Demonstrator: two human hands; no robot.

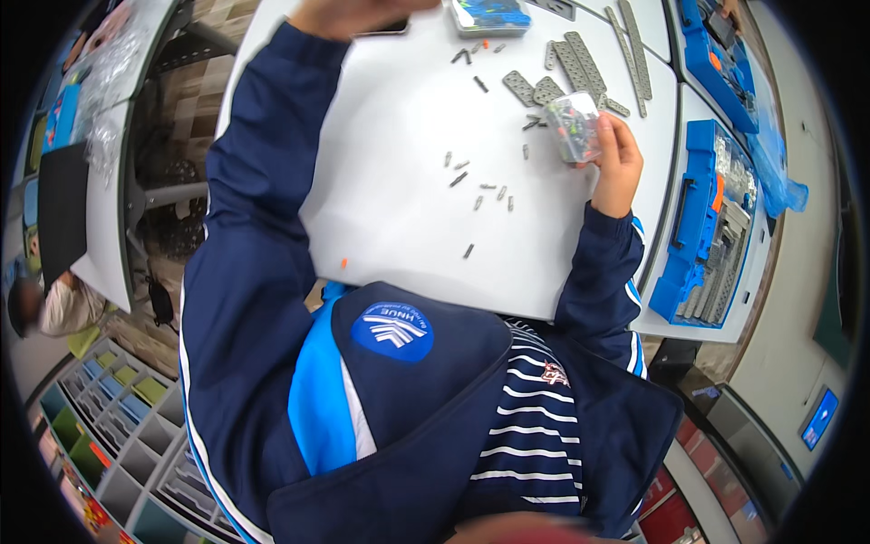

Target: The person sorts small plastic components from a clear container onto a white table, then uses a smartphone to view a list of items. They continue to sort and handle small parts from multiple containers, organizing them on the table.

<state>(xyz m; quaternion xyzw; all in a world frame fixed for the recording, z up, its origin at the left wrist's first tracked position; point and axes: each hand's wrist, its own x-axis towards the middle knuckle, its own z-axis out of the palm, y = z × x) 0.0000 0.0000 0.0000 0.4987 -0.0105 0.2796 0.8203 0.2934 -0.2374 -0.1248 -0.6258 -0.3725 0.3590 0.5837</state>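
Observation:
My right hand [619, 168] grips a small clear plastic box [573, 127] by its right side, raised over the white table [390, 172]. Small mixed parts, some green and orange, show through its wall. Up at the top edge is my left hand [358, 13], smeared and cut off, its fingers hard to make out. A flat dark object [385, 29] lies beside it. Grey perforated building beams [580, 65] lie beyond the held box. Loose black connector pins [459, 179] and grey pins [501, 193] are scattered across the tabletop.
Another clear box [490, 18] with blue parts stands at the far side. One orange piece [344, 264] lies near the table's front edge. Blue cases [675, 272] of parts stand on the right. At left are another table with clear plastic wrapping [104, 91] and a person [71, 310].

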